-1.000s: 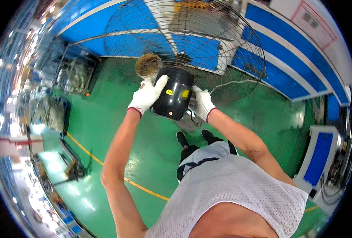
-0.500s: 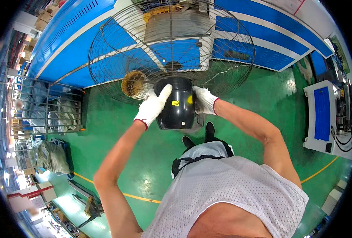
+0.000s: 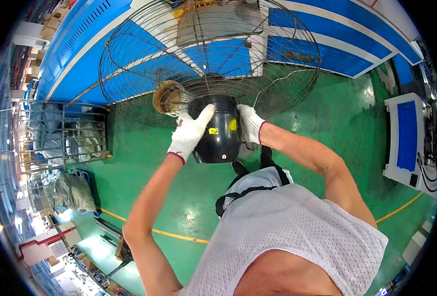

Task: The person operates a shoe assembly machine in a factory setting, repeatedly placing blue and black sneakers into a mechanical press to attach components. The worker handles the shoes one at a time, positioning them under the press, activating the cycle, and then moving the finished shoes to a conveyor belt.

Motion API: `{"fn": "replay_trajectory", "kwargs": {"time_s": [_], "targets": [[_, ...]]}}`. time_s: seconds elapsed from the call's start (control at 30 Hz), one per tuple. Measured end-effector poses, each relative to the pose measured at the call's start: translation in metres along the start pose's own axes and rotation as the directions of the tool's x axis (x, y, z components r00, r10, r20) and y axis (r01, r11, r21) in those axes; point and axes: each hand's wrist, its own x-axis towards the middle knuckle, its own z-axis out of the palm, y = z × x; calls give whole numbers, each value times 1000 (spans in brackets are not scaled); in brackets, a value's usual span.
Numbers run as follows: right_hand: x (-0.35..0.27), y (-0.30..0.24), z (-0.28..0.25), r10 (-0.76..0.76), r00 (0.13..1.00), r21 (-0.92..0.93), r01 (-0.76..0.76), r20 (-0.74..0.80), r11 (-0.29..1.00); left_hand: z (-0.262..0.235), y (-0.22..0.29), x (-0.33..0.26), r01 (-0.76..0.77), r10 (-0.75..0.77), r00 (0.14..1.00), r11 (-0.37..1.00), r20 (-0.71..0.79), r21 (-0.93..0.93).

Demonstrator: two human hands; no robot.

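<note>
A large fan is in front of me, with a round wire cage [image 3: 206, 90] and a black motor housing [image 3: 218, 143] marked by yellow stickers. My left hand [image 3: 193, 130], in a white knitted glove, presses on the housing's left side with the thumb lying along its top. Gripping the right side is my gloved right hand [image 3: 251, 123], its fingertips partly hidden behind the housing. The fan's lower support is mostly hidden beneath the housing. Just left of the housing, a tan, hollow round object [image 3: 168, 96] shows through the cage.
Blue and white machine cabinets [image 3: 327, 49] stand beyond the cage. At left are a wire mesh cart [image 3: 65, 133] with wrapped goods and a covered pile [image 3: 73, 192]. A white and blue machine unit [image 3: 405, 140] stands at right. Yellow lines [image 3: 179, 236] cross the green floor.
The surroundings have shifted slightly in view, and my feet have changed position below the housing. The cage sits a little further left and tilts slightly. Both hands keep their hold.
</note>
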Motion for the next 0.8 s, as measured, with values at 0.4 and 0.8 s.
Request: {"fn": "replay_trajectory", "kwargs": {"time_s": [0.4, 0.8], "targets": [[30, 16, -14, -222, 947, -26, 223, -233, 975, 12, -7, -3, -52, 41, 998, 947, -40, -318], [27, 21, -19, -225, 937, -80, 211, -269, 974, 22, -33, 2, -109, 87, 993, 914, -74, -391]]}}
